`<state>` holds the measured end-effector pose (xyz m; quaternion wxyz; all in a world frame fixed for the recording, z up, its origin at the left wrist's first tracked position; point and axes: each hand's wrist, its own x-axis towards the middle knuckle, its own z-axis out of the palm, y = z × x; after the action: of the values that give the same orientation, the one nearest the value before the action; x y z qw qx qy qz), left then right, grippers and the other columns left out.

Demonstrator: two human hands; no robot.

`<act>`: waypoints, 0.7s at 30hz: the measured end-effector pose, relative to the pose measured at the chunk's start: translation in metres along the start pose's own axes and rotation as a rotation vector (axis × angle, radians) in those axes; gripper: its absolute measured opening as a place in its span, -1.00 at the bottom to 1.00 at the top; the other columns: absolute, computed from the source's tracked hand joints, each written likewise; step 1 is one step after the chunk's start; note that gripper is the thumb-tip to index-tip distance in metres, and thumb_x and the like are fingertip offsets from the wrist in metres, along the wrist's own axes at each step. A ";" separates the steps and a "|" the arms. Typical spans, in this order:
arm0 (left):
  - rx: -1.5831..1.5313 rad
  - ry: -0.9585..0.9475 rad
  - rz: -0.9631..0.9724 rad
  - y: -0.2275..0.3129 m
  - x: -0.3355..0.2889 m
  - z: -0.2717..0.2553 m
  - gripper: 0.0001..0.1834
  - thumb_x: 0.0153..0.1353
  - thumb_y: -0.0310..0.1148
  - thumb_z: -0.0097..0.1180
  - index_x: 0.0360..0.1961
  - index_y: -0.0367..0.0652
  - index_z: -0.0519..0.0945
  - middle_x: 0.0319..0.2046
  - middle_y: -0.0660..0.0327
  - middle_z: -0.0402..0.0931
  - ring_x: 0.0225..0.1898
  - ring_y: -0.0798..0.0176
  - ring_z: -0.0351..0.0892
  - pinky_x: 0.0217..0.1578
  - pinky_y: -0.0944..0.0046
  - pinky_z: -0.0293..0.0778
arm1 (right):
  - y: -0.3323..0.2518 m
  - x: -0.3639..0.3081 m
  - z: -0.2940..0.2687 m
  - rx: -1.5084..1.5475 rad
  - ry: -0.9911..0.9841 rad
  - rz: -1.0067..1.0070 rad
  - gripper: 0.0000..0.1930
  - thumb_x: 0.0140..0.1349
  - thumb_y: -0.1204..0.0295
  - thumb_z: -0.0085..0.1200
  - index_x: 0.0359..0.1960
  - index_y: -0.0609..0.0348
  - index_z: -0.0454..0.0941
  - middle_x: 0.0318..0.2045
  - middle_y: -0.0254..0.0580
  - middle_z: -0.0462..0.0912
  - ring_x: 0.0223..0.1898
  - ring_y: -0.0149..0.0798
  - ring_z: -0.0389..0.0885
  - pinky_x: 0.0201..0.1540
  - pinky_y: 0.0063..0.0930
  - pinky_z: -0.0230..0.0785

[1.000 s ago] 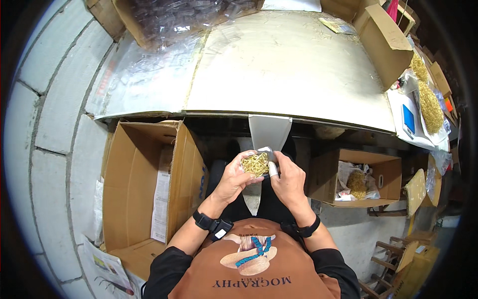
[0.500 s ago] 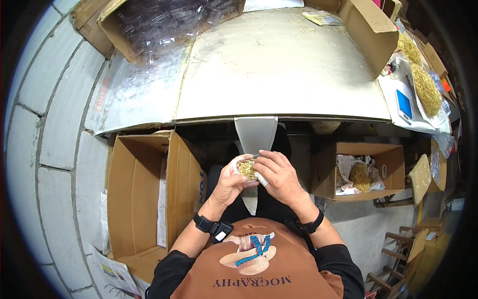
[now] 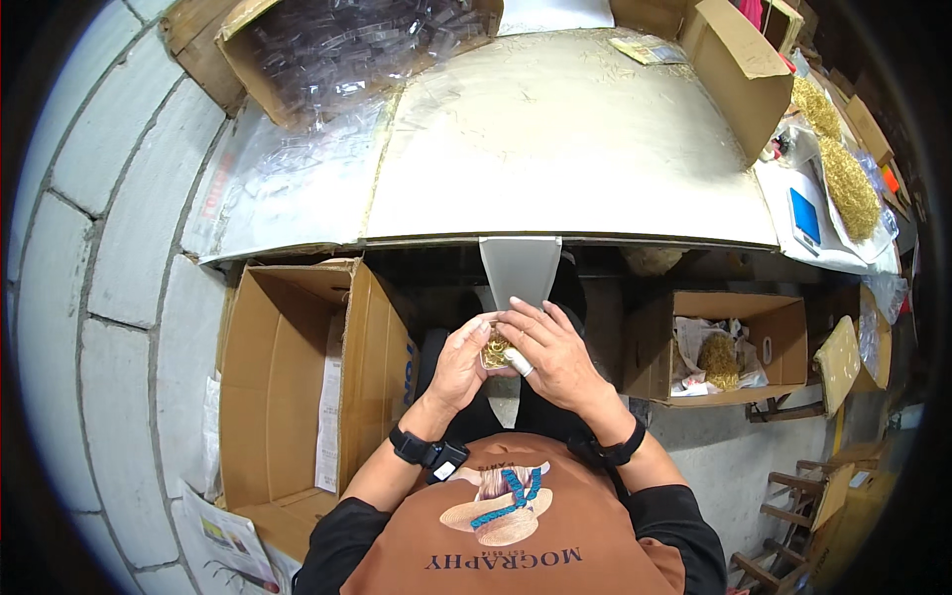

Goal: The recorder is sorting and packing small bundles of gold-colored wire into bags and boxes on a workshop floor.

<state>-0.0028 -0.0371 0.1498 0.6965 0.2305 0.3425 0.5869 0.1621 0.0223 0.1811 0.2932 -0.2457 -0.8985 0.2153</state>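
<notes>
The biggest trouble would be the whole small clear box [image 3: 495,368] tipping and its gold bits [image 3: 495,348] spilling onto the grey floor [image 3: 709,446], because it is held up in the air, on the near side of the table [image 3: 575,149]. A smaller trouble is that a few bits could pop out if the right hand [image 3: 555,359] pushes too hard on top. The left hand [image 3: 458,365] is curled around the left side of the clear box and has hold of it. The right hand's fingers are nearly straight and a little apart, lying over the far right part of it; I can't tell if they grip anything, since they hide what is under them. One finger has a white wrap [image 3: 519,364]. Around all this, a wall of big pale blocks [image 3: 119,258] runs down the left. The table is wide and pale, and a see-through sheet [image 3: 288,198] covers its left part. A big brown box [image 3: 268,397] stands open on the near left, and a smaller brown box [image 3: 786,352] on the right holds a gold heap [image 3: 718,359]. At the table's right end lies a little flat thing with a blue screen [image 3: 804,218].
</notes>
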 end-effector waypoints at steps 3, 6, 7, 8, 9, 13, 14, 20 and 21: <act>0.018 0.035 0.033 -0.001 0.000 -0.001 -0.62 0.39 -0.21 -0.23 0.08 -0.25 0.35 -0.12 0.12 0.50 -0.18 0.27 0.60 -0.31 0.23 0.65 | -0.002 -0.003 -0.001 -0.083 0.008 -0.004 -0.66 0.02 0.50 0.11 -0.09 0.16 0.51 0.01 -0.18 0.50 0.19 -0.10 0.35 0.20 -0.01 0.14; 0.028 0.074 0.052 -0.002 -0.002 0.002 -0.61 0.39 -0.18 -0.23 0.06 -0.25 0.36 -0.13 0.12 0.50 -0.19 0.26 0.61 -0.33 0.23 0.66 | -0.005 -0.004 -0.002 -0.081 0.027 0.009 -0.71 0.05 0.51 0.11 -0.13 0.17 0.52 -0.05 -0.18 0.53 0.14 -0.08 0.40 0.17 -0.05 0.19; 0.036 0.079 0.048 -0.001 -0.001 0.002 -0.60 0.39 -0.17 -0.23 0.06 -0.25 0.37 -0.13 0.12 0.51 -0.19 0.25 0.61 -0.33 0.23 0.66 | -0.004 -0.003 -0.002 -0.049 0.060 0.014 -0.72 0.05 0.53 0.11 -0.15 0.17 0.53 -0.07 -0.15 0.55 0.11 -0.06 0.43 0.15 -0.09 0.23; 0.033 0.080 0.049 0.001 -0.001 0.002 -0.60 0.39 -0.17 -0.23 0.06 -0.25 0.37 -0.13 0.12 0.51 -0.19 0.25 0.61 -0.33 0.23 0.66 | -0.003 -0.002 -0.003 -0.050 0.058 0.013 -0.72 0.05 0.53 0.11 -0.15 0.17 0.53 -0.07 -0.15 0.55 0.11 -0.06 0.43 0.15 -0.09 0.23; 0.017 0.066 0.039 0.004 -0.002 0.004 -0.61 0.39 -0.19 -0.25 0.05 -0.27 0.36 -0.12 0.10 0.50 -0.19 0.24 0.61 -0.34 0.23 0.67 | -0.002 0.000 -0.006 0.048 0.156 0.045 -0.73 0.04 0.57 0.10 -0.16 0.19 0.54 -0.11 -0.12 0.56 0.08 -0.05 0.46 0.12 -0.14 0.28; -0.011 0.053 0.025 0.008 -0.003 0.001 -0.62 0.40 -0.21 -0.26 0.04 -0.29 0.37 -0.12 0.08 0.50 -0.20 0.22 0.62 -0.38 0.22 0.68 | 0.001 0.006 -0.020 0.161 0.294 0.132 -0.64 0.02 0.58 0.12 -0.07 0.22 0.50 -0.09 -0.06 0.56 0.05 0.00 0.48 0.06 -0.26 0.36; -0.013 0.054 0.026 0.008 -0.004 0.000 -0.62 0.40 -0.21 -0.26 0.04 -0.29 0.37 -0.12 0.08 0.50 -0.20 0.22 0.62 -0.38 0.22 0.68 | 0.000 0.007 -0.021 0.157 0.269 0.148 -0.60 0.04 0.56 0.12 -0.01 0.21 0.47 -0.03 -0.06 0.53 0.09 0.01 0.44 0.10 -0.25 0.33; 0.057 0.089 0.043 0.001 -0.003 -0.008 -0.62 0.39 -0.22 -0.25 0.03 -0.30 0.37 -0.14 0.07 0.51 -0.20 0.22 0.62 -0.39 0.25 0.68 | -0.008 0.001 0.006 0.007 -0.057 0.237 -0.48 0.11 0.51 0.05 0.17 0.18 0.31 0.19 -0.04 0.35 0.26 0.02 0.24 0.25 -0.20 0.13; 0.035 0.082 0.031 0.001 -0.003 -0.009 -0.59 0.40 -0.19 -0.27 0.04 -0.31 0.37 -0.13 0.06 0.51 -0.19 0.20 0.62 -0.38 0.23 0.68 | -0.007 0.002 0.005 0.009 -0.063 0.231 -0.48 0.11 0.51 0.05 0.17 0.18 0.31 0.19 -0.04 0.35 0.26 0.02 0.24 0.25 -0.20 0.13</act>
<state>-0.0103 -0.0401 0.1457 0.6686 0.2237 0.3775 0.6003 0.1555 0.0166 0.1815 0.2391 -0.3394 -0.8720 0.2594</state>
